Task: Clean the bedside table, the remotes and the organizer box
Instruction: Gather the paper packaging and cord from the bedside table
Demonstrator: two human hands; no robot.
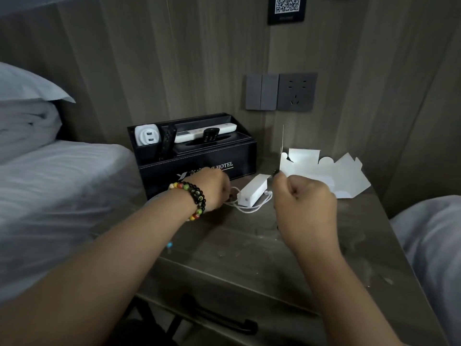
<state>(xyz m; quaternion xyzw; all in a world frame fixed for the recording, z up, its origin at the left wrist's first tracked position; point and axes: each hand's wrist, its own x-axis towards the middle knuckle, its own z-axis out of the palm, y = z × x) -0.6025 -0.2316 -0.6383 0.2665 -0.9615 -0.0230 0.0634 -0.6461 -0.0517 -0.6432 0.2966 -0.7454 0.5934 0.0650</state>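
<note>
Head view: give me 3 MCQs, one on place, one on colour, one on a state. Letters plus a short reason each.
1. Where does the organizer box stand on the bedside table?
A. front right corner
B. back left, next to the bed
C. inside the drawer

2. What colour is the long remote lying across the back of the box?
A. white
B. red
C. green

3. What is the right hand doing?
A. lying flat and open on the table
B. pinching a thin upright white card
C. holding the pillow

Answers:
1 B: the box sits at the table's far left edge, beside the mattress.
2 A: its body is white beside the black remote.
3 B: the fingers are curled, with the card rising from the fingertips.
</note>
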